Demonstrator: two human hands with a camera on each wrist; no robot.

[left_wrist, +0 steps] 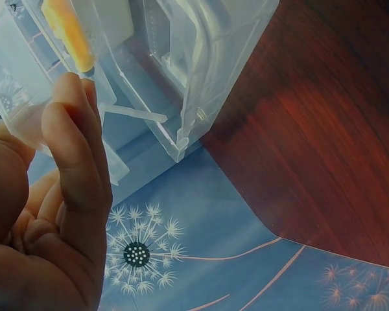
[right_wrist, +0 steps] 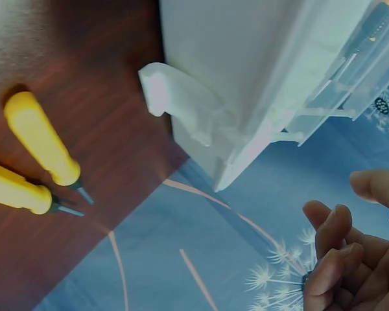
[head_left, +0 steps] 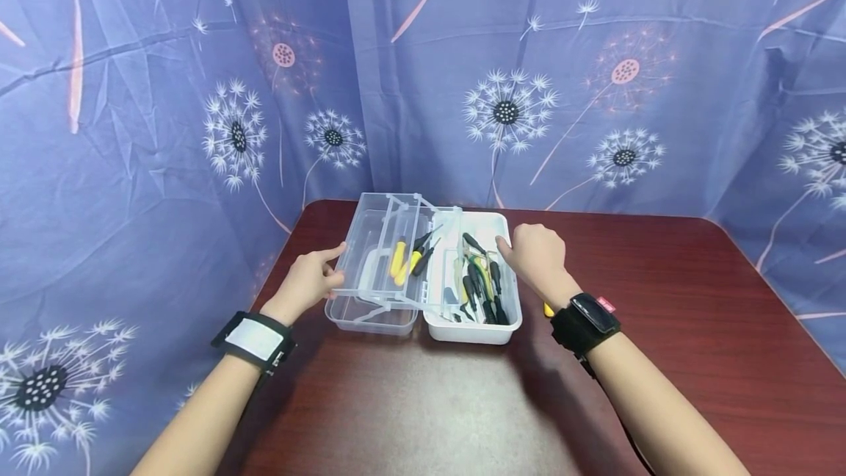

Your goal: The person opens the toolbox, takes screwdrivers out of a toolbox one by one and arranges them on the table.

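Note:
A white toolbox [head_left: 465,335] stands on the table with several black-handled tools [head_left: 489,289] in it. Its clear lid [head_left: 373,325] is folded out to the left, with a clear tray [head_left: 370,241] raised over it on hinged arms. Yellow- and black-handled screwdrivers [head_left: 399,257] lie in the tray. My left hand [head_left: 309,279] pinches the tray's left edge between thumb and fingers. My right hand [head_left: 538,255] hovers over the toolbox's right side, fingers loosely curled and thumb apart, holding nothing. The white latch [right_wrist: 178,97] hangs out from the box wall.
Two yellow-handled screwdrivers [right_wrist: 42,136] lie on the dark red table [head_left: 661,300], right of the toolbox. Behind and on the left hangs a blue curtain [head_left: 423,94] with a dandelion print.

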